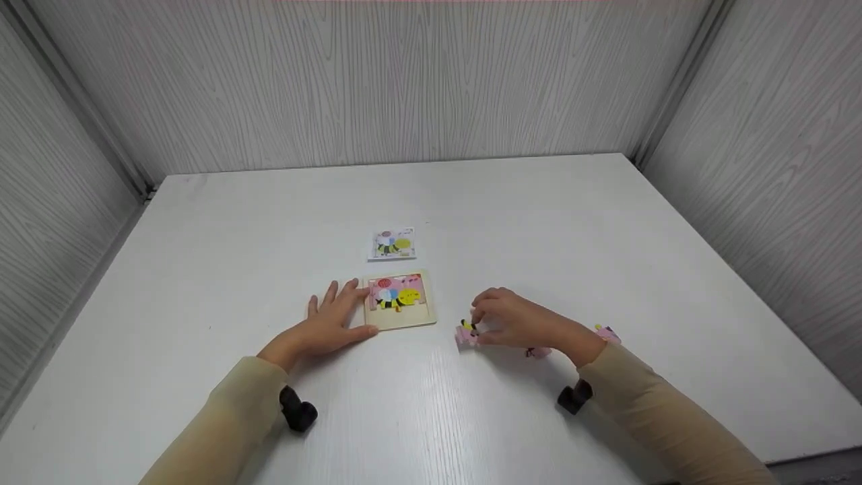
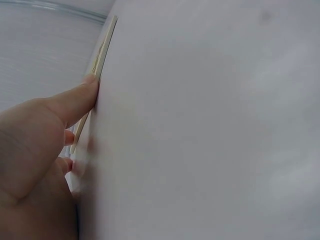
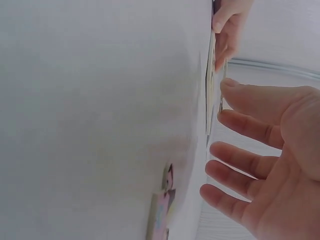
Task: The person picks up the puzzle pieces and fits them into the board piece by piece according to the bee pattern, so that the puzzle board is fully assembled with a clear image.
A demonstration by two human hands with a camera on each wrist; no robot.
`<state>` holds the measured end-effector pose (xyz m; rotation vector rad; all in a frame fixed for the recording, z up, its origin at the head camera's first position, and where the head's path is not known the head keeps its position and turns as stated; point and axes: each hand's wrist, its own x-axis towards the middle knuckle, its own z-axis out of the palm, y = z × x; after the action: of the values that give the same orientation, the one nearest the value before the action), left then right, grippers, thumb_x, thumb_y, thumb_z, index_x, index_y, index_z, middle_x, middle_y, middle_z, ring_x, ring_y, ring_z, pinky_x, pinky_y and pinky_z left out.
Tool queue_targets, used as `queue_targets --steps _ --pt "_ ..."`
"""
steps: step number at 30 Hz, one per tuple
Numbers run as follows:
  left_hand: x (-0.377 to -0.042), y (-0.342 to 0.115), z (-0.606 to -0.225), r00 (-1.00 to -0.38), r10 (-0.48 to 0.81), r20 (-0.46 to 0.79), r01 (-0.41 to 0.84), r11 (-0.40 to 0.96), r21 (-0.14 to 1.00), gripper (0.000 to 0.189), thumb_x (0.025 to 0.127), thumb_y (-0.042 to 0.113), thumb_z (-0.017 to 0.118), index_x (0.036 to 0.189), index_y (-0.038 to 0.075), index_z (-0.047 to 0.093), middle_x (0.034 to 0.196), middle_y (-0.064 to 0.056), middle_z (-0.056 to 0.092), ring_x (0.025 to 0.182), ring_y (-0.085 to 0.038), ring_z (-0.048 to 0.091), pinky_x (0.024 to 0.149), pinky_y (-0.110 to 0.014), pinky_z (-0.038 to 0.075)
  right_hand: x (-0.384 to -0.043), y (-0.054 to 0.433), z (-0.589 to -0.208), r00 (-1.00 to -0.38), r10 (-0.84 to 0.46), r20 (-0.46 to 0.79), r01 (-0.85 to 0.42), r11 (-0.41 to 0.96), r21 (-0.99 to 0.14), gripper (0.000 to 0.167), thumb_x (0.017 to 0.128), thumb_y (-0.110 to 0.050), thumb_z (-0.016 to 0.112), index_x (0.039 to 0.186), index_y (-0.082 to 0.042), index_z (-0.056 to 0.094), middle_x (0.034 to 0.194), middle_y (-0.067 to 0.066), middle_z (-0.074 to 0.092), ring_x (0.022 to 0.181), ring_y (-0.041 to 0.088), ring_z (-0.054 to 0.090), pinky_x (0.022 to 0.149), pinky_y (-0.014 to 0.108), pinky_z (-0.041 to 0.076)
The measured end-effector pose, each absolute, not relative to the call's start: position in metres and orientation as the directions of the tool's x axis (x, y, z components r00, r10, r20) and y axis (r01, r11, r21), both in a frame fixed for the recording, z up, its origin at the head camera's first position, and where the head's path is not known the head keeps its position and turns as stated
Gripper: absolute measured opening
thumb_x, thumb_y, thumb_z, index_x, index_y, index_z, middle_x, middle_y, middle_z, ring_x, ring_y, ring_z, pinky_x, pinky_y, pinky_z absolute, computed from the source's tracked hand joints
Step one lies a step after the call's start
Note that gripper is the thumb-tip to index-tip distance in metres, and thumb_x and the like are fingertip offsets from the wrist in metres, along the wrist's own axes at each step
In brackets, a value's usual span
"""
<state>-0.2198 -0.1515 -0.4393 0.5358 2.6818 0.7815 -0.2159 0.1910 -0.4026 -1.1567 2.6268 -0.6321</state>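
A square wooden jigsaw tray [image 1: 403, 326] lies flat, partly filled with pieces that form a bee on pink; a strip of bare wood shows along its near side. My left hand [image 1: 328, 328] spreads beside the tray, its thumb [image 2: 80, 102] at the near left corner and fingertips at the left edge. To the right, my right hand [image 1: 517, 321] pinches a pink, yellow and black puzzle piece [image 1: 466, 335] between thumb and index finger. That piece appears nearly edge-on in the right wrist view, its other fingers held apart from it.
Beyond the tray is a small card [image 1: 392, 244] printed with the same bee. A loose pink piece [image 1: 537, 352] lies under the right wrist, and another [image 1: 607, 333] sits farther right by the sleeve. Pale wood-grain panels [image 1: 397, 81] border the white table.
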Motion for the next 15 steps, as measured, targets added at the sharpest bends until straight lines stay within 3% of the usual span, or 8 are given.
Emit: queue_targets --steps 8,15 --pt "-0.220 -0.152 -0.440 -0.887 0.429 -0.172 0.272 0.784 0.557 0.080 0.087 0.053 0.055 0.147 0.010 0.024 0.154 -0.016 0.004 0.138 -0.039 -0.013 0.102 -0.061 -0.013 -0.222 0.173 -0.399 -0.736 -0.675 -0.044 -0.577 0.661 -0.480 0.021 0.085 -0.020 0.069 0.101 -0.008 0.063 0.124 0.010 0.052 0.119 0.025 0.044 0.097 0.039 0.039" --pt "-0.220 -0.150 -0.440 -0.888 0.424 -0.178 0.262 0.785 0.562 0.080 0.087 0.054 0.054 0.148 0.012 0.024 0.155 -0.014 0.003 0.138 -0.036 -0.014 0.102 -0.059 -0.014 -0.225 0.157 -0.395 -0.745 -0.664 -0.055 -0.566 0.675 -0.474 0.021 0.085 -0.022 0.069 0.101 -0.010 0.063 0.125 0.008 0.052 0.119 0.023 0.044 0.098 0.037 0.038"
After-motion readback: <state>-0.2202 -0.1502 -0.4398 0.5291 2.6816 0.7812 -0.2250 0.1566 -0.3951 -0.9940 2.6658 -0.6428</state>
